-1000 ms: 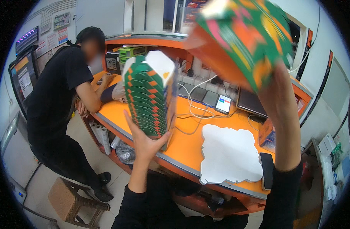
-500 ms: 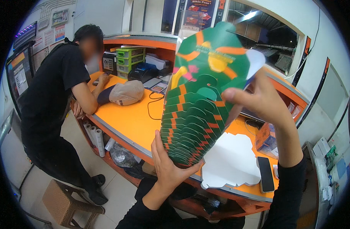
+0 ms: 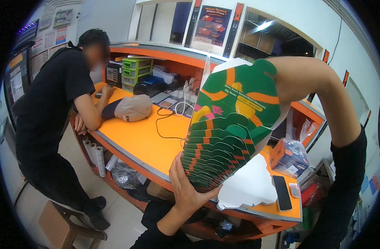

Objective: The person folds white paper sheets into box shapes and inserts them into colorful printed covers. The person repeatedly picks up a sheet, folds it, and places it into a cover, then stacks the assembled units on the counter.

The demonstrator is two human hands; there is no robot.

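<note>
A tall nested stack of green cardboard cartons [image 3: 217,147], printed with orange, yellow and pink shapes, leans up in front of me. My left hand [image 3: 188,197] grips its lower end, thumb and fingers around the two sides. Fanned-out carton edges run up the front. At the top, the uppermost carton [image 3: 244,93] stands out beyond the others. My right hand [image 3: 285,76] reaches behind that carton's upper right edge; its fingers are hidden there. Beneath the stack, white flat cardboard [image 3: 250,186] lies on the orange counter [image 3: 136,137].
Right of the white cardboard lies a phone [image 3: 282,193], with a plastic-wrapped box [image 3: 288,157] behind it. A co-worker in black [image 3: 53,108] leans on the counter at left, near a cap [image 3: 130,108]. Green drawers [image 3: 137,72] stand farther back. A stool [image 3: 65,224] is at lower left.
My right hand has gone from thumb-in-front of the top carton to behind its upper right edge, elbow raised. The stack has shifted slightly right and down in view; my left hand keeps hold.
</note>
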